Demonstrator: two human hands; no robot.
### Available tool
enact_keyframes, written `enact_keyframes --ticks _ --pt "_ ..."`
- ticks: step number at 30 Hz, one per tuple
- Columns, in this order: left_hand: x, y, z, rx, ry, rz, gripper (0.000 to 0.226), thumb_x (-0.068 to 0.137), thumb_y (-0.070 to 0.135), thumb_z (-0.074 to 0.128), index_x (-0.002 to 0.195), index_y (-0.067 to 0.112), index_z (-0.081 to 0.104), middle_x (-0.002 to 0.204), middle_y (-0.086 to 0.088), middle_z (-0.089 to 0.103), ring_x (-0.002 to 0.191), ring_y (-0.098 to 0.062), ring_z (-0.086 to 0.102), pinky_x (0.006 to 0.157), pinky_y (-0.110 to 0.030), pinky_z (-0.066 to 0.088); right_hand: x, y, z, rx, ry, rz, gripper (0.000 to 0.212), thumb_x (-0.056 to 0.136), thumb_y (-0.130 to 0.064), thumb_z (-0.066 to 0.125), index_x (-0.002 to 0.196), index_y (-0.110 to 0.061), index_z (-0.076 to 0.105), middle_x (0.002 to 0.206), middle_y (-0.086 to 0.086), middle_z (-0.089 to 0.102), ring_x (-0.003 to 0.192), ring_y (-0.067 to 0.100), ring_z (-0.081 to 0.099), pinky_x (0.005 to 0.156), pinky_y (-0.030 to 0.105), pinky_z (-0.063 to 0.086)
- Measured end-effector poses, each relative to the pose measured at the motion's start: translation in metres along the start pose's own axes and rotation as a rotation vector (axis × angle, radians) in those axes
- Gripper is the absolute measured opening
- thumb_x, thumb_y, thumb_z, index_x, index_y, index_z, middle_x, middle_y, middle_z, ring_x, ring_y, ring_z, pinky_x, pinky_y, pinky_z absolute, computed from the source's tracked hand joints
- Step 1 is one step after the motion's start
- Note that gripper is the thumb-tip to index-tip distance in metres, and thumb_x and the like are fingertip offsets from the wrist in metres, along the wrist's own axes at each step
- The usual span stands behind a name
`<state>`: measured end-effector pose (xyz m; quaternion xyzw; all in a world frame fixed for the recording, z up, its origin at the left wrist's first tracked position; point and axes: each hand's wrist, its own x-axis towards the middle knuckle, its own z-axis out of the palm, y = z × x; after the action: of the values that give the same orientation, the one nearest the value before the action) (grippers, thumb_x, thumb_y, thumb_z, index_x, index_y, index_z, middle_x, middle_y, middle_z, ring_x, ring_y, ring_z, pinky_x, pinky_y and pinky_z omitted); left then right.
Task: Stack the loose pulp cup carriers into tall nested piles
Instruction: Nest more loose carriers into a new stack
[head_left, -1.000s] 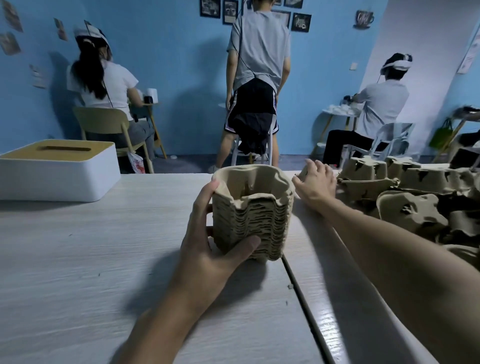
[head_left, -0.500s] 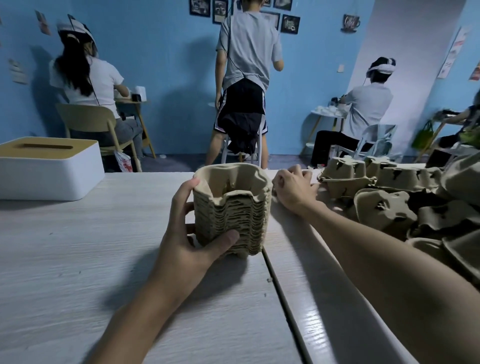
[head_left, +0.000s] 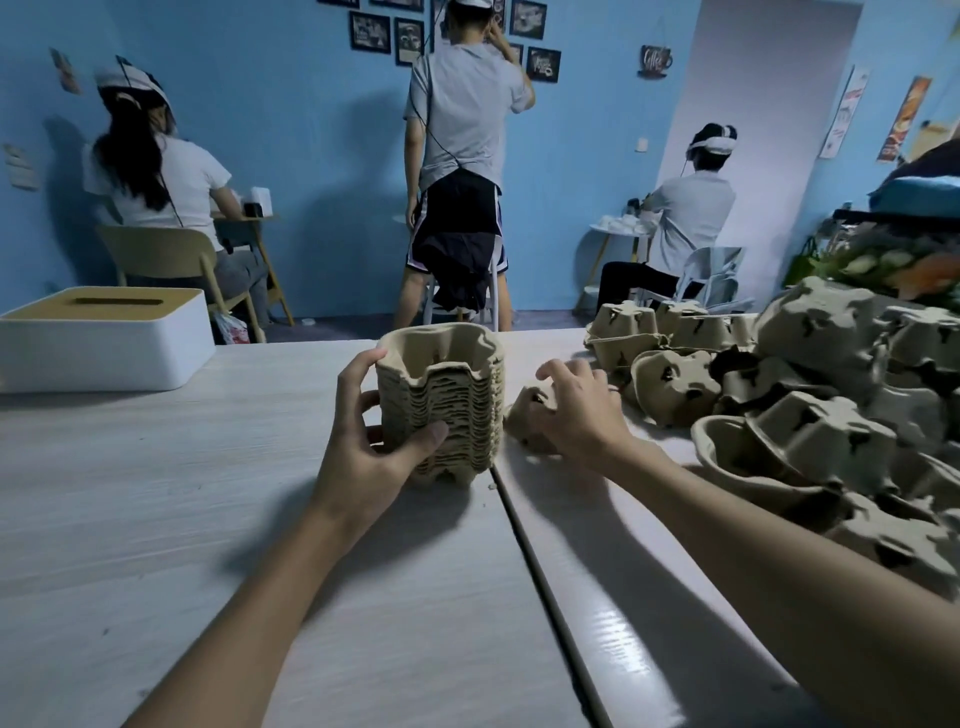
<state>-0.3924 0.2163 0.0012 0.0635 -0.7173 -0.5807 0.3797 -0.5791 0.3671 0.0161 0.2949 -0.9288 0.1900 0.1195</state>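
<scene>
The person at the table (head_left: 208, 493) has a nested pile (head_left: 441, 400) of pulp carriers standing upright, wrapped by the left hand (head_left: 374, 457). The thumb presses on the pile's near face. The other fingers (head_left: 363, 364) curl round its far-left side, so the pile sits snug between thumb and fingers, its base on the table.

Just to the outside of that pile, the right hand (head_left: 582, 415) comes down on a single loose carrier (head_left: 524, 415). Its fingers (head_left: 566, 370) are bent over the top and clasp it from above. Part of the carrier pokes out beyond the fingertips, almost touching the pile. Past the back of that hand lies the heap of loose carriers (head_left: 810, 395), tumbled at all angles.

To my eye this is the pick-up step: one hand steadies the pile while the other takes the next piece. The next move looks to call for lifting that carrier, turning it cup-side to match the top of the pile, and pressing it down squarely so the walls seat inside one another. If it goes on crooked, the pile may lean. Well beyond the left knuckles sits a white box (head_left: 104, 338).
</scene>
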Motion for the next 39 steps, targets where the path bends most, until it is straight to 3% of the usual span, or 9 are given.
enact_keyframes --ticks 4,7,15,21,24,26,30,33,39 --pt "-0.003 0.012 0.007 -0.038 -0.027 0.010 0.077 0.069 0.024 0.079 0.133 0.041 0.038 0.120 -0.016 0.060 0.078 -0.006 0.068 0.064 -0.024 0.056 -0.027 0.015 -0.020 -0.038 -0.055 0.095 0.048 0.082 -0.038 0.061 0.126 -0.018 0.054 0.127 0.015 0.056 0.117 0.036 0.051 0.091 0.041 0.042" --pt "-0.006 0.016 0.014 -0.060 -0.052 0.015 0.076 0.078 0.013 0.079 0.136 0.038 0.036 0.120 -0.017 0.060 0.084 -0.014 0.068 0.067 -0.029 0.058 -0.046 0.026 -0.031 0.060 -0.034 0.111 0.049 0.080 -0.032 0.065 0.125 -0.015 0.056 0.125 0.014 0.060 0.116 0.035 0.054 0.094 0.043 0.046" --pt "-0.013 0.018 0.034 -0.109 -0.092 0.011 0.073 0.084 0.003 0.075 0.138 0.033 0.035 0.117 -0.016 0.061 0.084 -0.007 0.067 0.067 -0.032 0.060 -0.098 0.033 -0.042 0.548 0.448 0.121 0.044 0.091 -0.007 0.063 0.133 -0.007 0.052 0.126 0.014 0.059 0.119 0.027 0.053 0.105 0.036 0.040" --pt "-0.016 0.014 0.040 -0.121 -0.117 0.003 0.073 0.083 0.003 0.076 0.135 0.037 0.037 0.116 -0.017 0.060 0.083 -0.007 0.067 0.066 -0.029 0.058 -0.130 0.031 -0.037 0.637 0.260 0.000 0.082 0.087 0.014 0.056 0.151 -0.029 0.029 0.154 0.004 0.030 0.142 0.012 0.028 0.117 0.025 0.030" --pt "-0.019 0.014 0.044 -0.084 -0.138 0.020 0.073 0.084 0.003 0.075 0.136 0.034 0.035 0.112 -0.016 0.060 0.074 0.003 0.065 0.064 -0.021 0.055 -0.135 0.037 -0.045 0.551 0.156 -0.035 0.104 0.077 0.023 0.046 0.150 -0.047 0.023 0.160 0.003 0.011 0.150 0.019 0.012 0.119 0.046 0.028" --pt "-0.021 0.014 0.046 -0.078 -0.151 0.025 0.072 0.084 0.005 0.075 0.133 0.040 0.036 0.112 -0.014 0.060 0.074 0.003 0.066 0.064 -0.020 0.055 -0.138 0.043 -0.049 0.499 0.061 -0.037 0.109 0.072 0.024 0.046 0.149 -0.049 0.022 0.160 0.001 0.008 0.150 0.020 0.010 0.115 0.034 0.030" --pt "-0.024 0.016 0.051 -0.070 -0.183 0.028 0.072 0.084 0.009 0.077 0.130 0.048 0.037 0.112 -0.013 0.060 0.074 0.001 0.067 0.066 -0.023 0.055 -0.151 0.049 -0.056 0.512 0.043 -0.072 0.082 0.081 -0.005 0.073 0.144 -0.040 0.032 0.144 -0.003 0.030 0.136 0.014 0.033 0.102 0.005 0.027" --pt "-0.024 0.016 0.052 -0.062 -0.195 0.022 0.072 0.083 0.013 0.078 0.130 0.051 0.037 0.113 -0.014 0.060 0.079 -0.005 0.068 0.068 -0.026 0.056 -0.155 0.044 -0.057 0.549 0.110 -0.010 0.063 0.079 -0.039 0.079 0.129 -0.032 0.041 0.125 -0.003 0.042 0.117 0.010 0.044 0.095 0.018 0.033" --pt "-0.024 0.018 0.051 -0.077 -0.212 -0.023 0.076 0.069 0.030 0.078 0.131 0.049 0.038 0.116 -0.015 0.060 0.095 -0.027 0.065 0.079 -0.046 0.061 -0.156 0.037 -0.071 0.736 0.422 0.051 0.040 0.081 -0.044 0.073 0.107 -0.041 0.043 0.102 0.011 0.052 0.081 0.013 0.057 0.076 0.026 0.051"
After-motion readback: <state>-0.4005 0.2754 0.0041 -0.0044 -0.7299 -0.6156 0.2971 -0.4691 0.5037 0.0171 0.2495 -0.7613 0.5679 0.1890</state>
